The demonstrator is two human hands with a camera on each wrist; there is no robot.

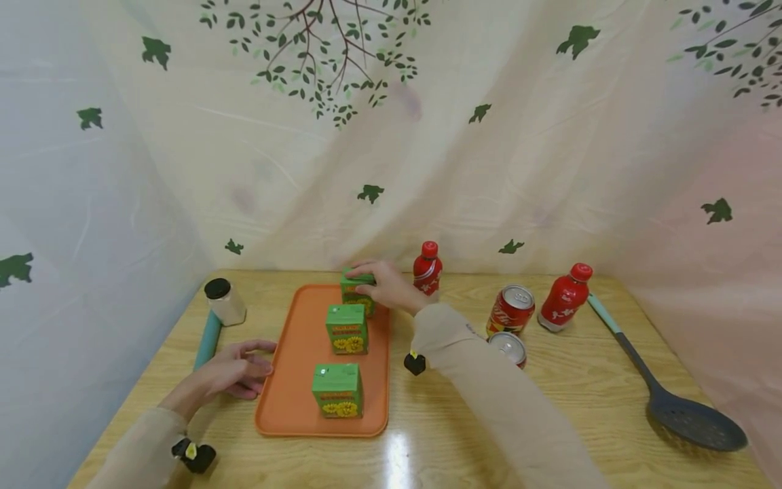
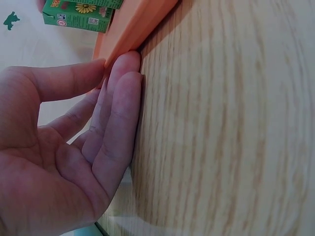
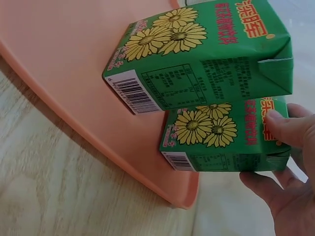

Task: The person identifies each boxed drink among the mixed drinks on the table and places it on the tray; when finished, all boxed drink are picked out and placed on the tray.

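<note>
An orange tray [image 1: 293, 401] lies on the table with three green drink cartons standing on it. My right hand [image 1: 391, 288] grips the farthest carton [image 3: 211, 132] near its top, thumb on the printed face and fingers behind. That carton stands in the tray's far right corner. Just in front of it is the middle carton [image 1: 347, 329]; the nearest carton [image 1: 338, 390] stands close to the tray's front edge. At the tray's left side, my left hand [image 1: 235, 370] holds the rim between thumb and fingers, low against the tabletop in the left wrist view.
Right of the tray stand a red bottle [image 1: 427, 268], a red can [image 1: 511, 309], a second can [image 1: 508, 348] partly behind my sleeve, and another red bottle [image 1: 565, 297]. A slotted spatula [image 1: 690, 418] lies far right. A black-lidded jar [image 1: 226, 302] and teal handle [image 1: 209, 338] are left.
</note>
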